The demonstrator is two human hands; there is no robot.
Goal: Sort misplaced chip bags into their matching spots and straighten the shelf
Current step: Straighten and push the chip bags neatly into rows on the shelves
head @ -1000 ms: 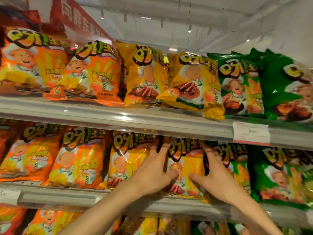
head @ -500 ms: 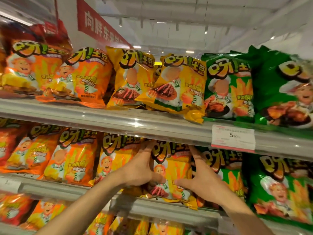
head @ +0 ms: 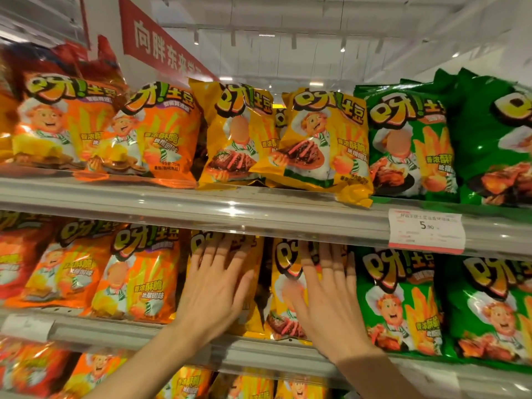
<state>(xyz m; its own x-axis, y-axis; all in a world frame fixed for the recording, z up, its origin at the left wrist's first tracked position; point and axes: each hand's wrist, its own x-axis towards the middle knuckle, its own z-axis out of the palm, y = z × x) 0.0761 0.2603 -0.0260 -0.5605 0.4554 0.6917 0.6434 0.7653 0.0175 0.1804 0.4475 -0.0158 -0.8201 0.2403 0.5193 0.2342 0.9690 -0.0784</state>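
Chip bags stand in colour groups on two shelves: orange on the left, yellow in the middle, green on the right. My left hand [head: 214,286] lies flat, fingers spread, on a yellow bag [head: 253,300] of the middle shelf. Beside it my right hand [head: 325,295] presses flat on the neighbouring yellow bag [head: 283,272]. A dark gap separates the two yellow bags. On the shelf above, one yellow bag [head: 325,145] leans tilted, its lower corner hanging over the shelf edge.
Orange bags [head: 135,272] stand left of my hands and green bags [head: 400,306] right of them. A price tag [head: 426,230] hangs on the upper shelf rail [head: 201,205]. A red sign [head: 161,44] hangs overhead. More bags fill the bottom shelf.
Both hands were curved around one yellow bag; now they lie flat and apart, one on each yellow bag. My view has tilted upward.
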